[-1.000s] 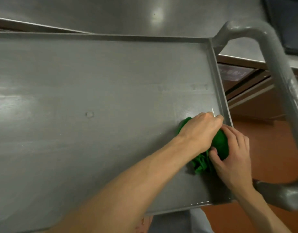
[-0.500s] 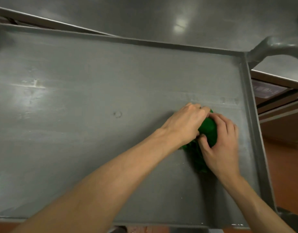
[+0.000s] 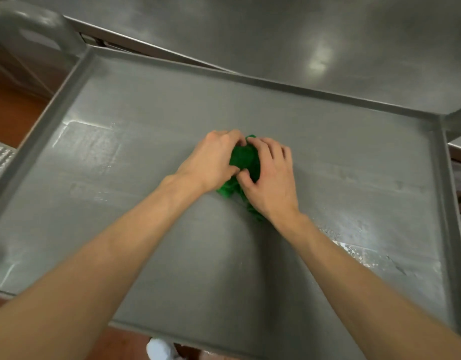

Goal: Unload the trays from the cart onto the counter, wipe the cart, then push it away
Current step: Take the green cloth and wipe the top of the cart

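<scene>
A bunched green cloth (image 3: pixel 243 162) lies near the middle of the cart's top shelf (image 3: pixel 146 157), pressed against the bare metal. Both hands close on it from either side: the left hand (image 3: pixel 213 162) curls its fingers over the cloth's left and far edge, and the right hand (image 3: pixel 272 175) wraps its fingers over the top while the thumb digs in below. Wet streaks glint on the shelf toward its left and right ends. The cart's handle (image 3: pixel 34 29) curves up at the far left corner. A steel counter (image 3: pixel 302 35) runs just beyond the shelf's far rim. Orange-brown floor (image 3: pixel 8 113) shows to the left.
</scene>
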Available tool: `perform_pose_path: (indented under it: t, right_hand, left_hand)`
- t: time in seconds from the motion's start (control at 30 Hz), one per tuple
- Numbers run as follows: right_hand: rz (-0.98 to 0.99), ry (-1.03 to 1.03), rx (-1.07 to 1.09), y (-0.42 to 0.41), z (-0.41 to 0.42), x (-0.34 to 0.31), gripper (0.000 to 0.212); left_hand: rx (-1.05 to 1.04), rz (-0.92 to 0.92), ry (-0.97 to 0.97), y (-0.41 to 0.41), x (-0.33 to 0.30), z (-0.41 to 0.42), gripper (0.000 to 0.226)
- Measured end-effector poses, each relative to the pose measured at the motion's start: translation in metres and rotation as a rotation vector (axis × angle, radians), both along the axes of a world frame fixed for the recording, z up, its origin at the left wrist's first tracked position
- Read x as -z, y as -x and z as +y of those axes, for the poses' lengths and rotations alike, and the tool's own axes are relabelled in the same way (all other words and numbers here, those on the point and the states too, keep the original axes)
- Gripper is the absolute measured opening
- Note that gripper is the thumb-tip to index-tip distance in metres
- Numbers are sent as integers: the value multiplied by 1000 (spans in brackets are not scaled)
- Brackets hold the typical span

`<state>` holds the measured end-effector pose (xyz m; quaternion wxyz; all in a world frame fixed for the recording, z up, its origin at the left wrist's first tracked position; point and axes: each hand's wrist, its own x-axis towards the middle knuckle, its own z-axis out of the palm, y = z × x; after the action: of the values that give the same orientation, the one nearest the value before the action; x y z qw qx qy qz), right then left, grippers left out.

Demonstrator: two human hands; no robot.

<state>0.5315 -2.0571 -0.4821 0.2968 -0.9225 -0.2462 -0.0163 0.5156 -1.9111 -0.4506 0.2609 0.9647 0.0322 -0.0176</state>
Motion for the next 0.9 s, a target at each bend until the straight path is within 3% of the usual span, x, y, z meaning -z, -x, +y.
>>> perform_pose_path:
  t: [0.37, 0.57, 0.77, 0.9]
  right_hand:
    - [51, -54, -161, 34, 61, 2, 63]
    - [146, -111, -155, 70, 35, -4, 60]
    - [461, -385, 89, 89, 4, -28, 48]
    - [490, -617, 103, 93, 2, -71, 44]
  left_hand:
    - [-264, -22, 47, 63, -6, 54, 49]
    - [-288, 167, 103, 90, -15, 43, 59]
    - [-250, 245, 570, 123, -33, 25, 40]
    - [-319, 274, 1090, 135, -64, 17, 35]
